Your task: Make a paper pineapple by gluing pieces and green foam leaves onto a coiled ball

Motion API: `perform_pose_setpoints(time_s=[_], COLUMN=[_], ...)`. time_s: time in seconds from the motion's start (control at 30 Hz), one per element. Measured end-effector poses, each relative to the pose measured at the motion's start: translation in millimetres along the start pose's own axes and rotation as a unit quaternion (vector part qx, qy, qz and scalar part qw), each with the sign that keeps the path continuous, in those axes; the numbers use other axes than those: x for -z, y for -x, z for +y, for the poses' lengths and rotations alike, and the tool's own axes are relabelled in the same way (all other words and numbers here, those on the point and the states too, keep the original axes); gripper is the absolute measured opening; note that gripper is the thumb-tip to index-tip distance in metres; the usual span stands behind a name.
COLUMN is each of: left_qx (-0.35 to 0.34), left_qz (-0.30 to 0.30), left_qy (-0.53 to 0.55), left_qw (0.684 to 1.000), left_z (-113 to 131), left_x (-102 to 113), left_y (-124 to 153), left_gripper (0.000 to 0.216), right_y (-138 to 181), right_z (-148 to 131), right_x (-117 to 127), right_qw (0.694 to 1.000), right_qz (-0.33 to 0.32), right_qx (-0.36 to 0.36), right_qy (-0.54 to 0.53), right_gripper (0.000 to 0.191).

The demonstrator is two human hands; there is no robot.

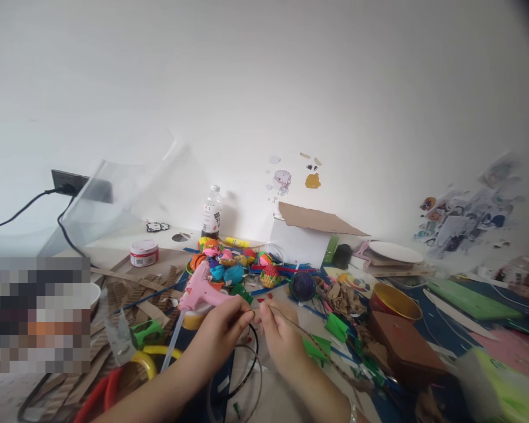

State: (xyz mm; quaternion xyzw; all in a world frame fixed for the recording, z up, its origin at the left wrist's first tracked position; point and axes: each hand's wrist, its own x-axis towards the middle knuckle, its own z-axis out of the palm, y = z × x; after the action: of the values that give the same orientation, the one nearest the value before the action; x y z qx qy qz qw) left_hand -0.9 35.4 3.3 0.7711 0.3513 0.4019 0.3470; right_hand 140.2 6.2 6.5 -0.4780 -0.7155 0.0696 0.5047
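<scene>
My right hand [284, 339] pinches a thin brown twisted cord [305, 333] between thumb and fingers. From there the cord trails down to the right past my wrist. My left hand [229, 322] is closed in a pinch right beside it, with fingertips almost touching the right ones, seemingly at the cord's end; the fingers hide most of that part. Behind my left hand stands a pink hot glue gun [201, 289] with a clear glue stick [173, 341] pointing down. A loop of dark cable [252, 367] hangs below both hands.
Colourful paper-coil pieces [233, 273] lie heaped behind the hands. Scissors with red and yellow handles [110, 385] and corrugated cardboard strips [152, 314] are at left. A bottle [212, 212], white box [297, 241], gold bowl [397, 301] and brown box [403, 349] stand around.
</scene>
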Motion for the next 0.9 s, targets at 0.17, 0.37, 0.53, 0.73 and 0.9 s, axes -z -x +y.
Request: perform_pose_setpoints(time_s=[0.17, 0.37, 0.53, 0.73, 0.9], left_qx=[-0.014, 0.01, 0.014, 0.025, 0.003], left_qz=[0.013, 0.023, 0.034, 0.054, 0.05], left_qy=[-0.014, 0.004, 0.014, 0.035, 0.03], left_qw=[1.0, 1.0, 0.999, 0.998, 0.998], left_z=[2.8, 3.5, 6.6, 6.0, 6.1], left_x=[-0.2, -1.2, -0.9, -1.5, -0.3], left_y=[2.7, -0.5, 0.9, 1.6, 1.2], left_gripper=[0.024, 0.024, 0.023, 0.02, 0.019], right_y=[-0.6, -1.0, -2.1, -1.7, -3.9], right_z=[-0.3, 0.0, -0.9, 2.1, 3.2], right_x=[0.0, 0.6, 1.0, 0.0, 0.1], right_qw=[1.0, 1.0, 1.0, 1.0, 0.998], right_qz=[-0.004, 0.0, 0.008, 0.005, 0.024], right_qx=[0.008, 0.003, 0.015, 0.014, 0.012], right_qy=[0.005, 0.01, 0.025, 0.023, 0.05], right_gripper=[0.044, 0.045, 0.046, 0.042, 0.034])
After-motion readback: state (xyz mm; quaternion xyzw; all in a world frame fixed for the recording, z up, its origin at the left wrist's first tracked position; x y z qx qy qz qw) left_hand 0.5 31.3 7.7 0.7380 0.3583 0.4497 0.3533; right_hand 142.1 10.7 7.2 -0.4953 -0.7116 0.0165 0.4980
